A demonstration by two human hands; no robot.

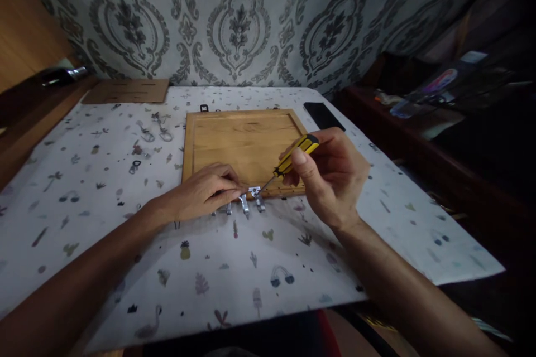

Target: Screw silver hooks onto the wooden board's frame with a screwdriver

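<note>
My right hand (335, 173) grips a yellow-and-black screwdriver (296, 155) by its handle. The screwdriver's shaft slants down to the left, its tip at a small shiny metal hook (259, 202) on the near edge of a framed wooden board (243, 142). Beside it, another metal hook (245, 205) sticks out over the edge toward me. My left hand (205, 189) lies over the board's near left corner, thumb and fingertips closed at this second hook. Further hooks are partly hidden under that hand. Whether the tip sits in a screw is too small to tell.
The board lies flat on a table with a patterned white cloth (201, 256). Loose metal hooks (154, 131) and a small dark-and-silver part (134, 166) lie left of it. Flat cardboard (128, 91) is at the back left, a black phone-like slab (324, 116) at the back right. A plastic bottle (435, 86) lies beyond the table.
</note>
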